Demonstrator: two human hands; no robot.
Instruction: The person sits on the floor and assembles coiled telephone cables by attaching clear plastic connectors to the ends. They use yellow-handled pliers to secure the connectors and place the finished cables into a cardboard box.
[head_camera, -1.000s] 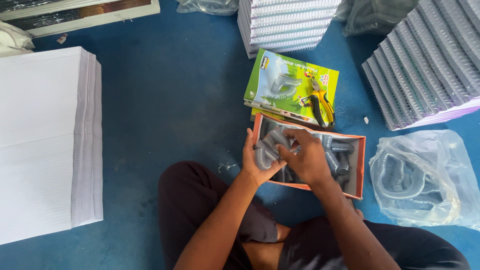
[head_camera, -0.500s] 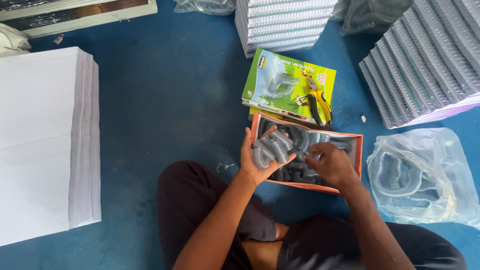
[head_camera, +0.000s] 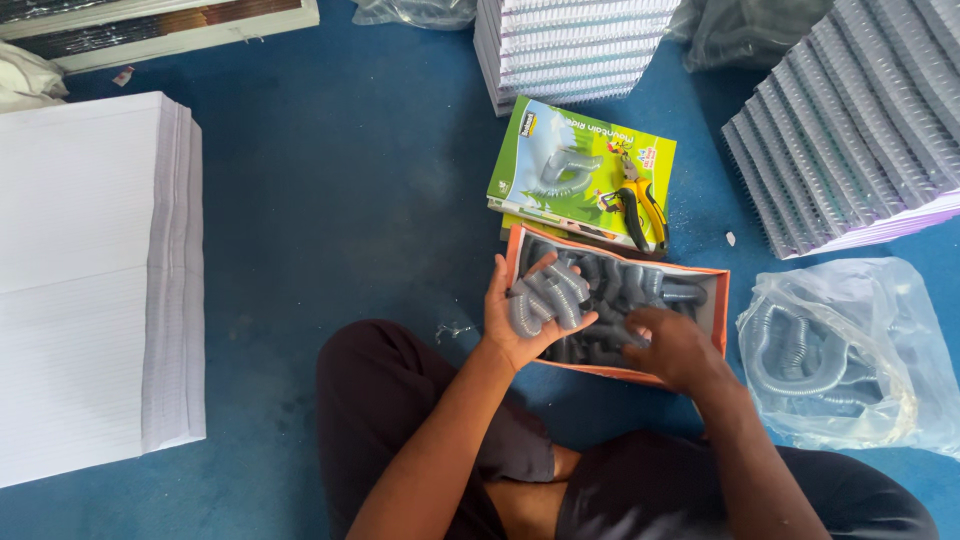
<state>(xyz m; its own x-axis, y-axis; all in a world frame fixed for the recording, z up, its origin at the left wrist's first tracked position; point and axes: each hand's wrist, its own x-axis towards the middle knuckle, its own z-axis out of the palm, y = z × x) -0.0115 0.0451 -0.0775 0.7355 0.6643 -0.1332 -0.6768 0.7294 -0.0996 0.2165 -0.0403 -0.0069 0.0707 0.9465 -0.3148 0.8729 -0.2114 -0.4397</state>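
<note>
An orange cardboard box (head_camera: 716, 292) full of grey ribbed hose pieces lies on the blue floor in front of my crossed legs. My left hand (head_camera: 516, 322) holds a small bunch of bent grey hose pieces (head_camera: 548, 294) over the box's left end. Inside the box, my right hand (head_camera: 672, 346) reaches palm down among the hoses near the front edge; what its fingers hold is hidden.
Green printed cards (head_camera: 560, 160) with yellow-handled pliers (head_camera: 638, 208) on them lie behind the box. A clear bag of grey hoses (head_camera: 836, 350) sits at right. White sheet stacks stand at left (head_camera: 90, 280), at top centre (head_camera: 570, 50) and at right (head_camera: 860, 120).
My right hand has left the bunch in my left hand and dropped to the right, down into the box. The left hand keeps the hoses, nearly still.
</note>
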